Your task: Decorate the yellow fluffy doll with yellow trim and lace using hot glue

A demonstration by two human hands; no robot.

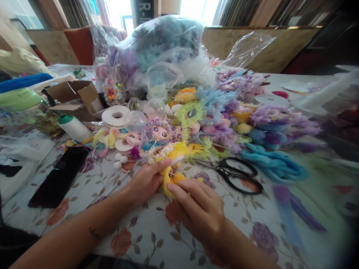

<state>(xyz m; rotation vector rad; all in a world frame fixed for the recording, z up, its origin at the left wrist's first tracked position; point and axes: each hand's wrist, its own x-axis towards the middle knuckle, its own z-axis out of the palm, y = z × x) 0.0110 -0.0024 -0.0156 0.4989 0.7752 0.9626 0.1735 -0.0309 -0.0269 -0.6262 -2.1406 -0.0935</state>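
Observation:
My left hand [147,181] and my right hand [198,207] meet over the floral tablecloth [134,224], both closed on a small yellow fluffy toy [175,164]. The left thumb and fingers pinch its upper part. The right fingers press on its lower orange-yellow end, which they partly hide. Just behind it lies a small doll with a pink face and purple hair [159,133] among beads and trim.
Black scissors [238,173] lie right of my hands. A black phone [60,177] lies at left, near a white thread spool with a green cap [73,127] and white ribbon rolls [115,116]. Fluffy coloured yarn pieces [252,123] and a stuffed plastic bag [162,56] crowd the back.

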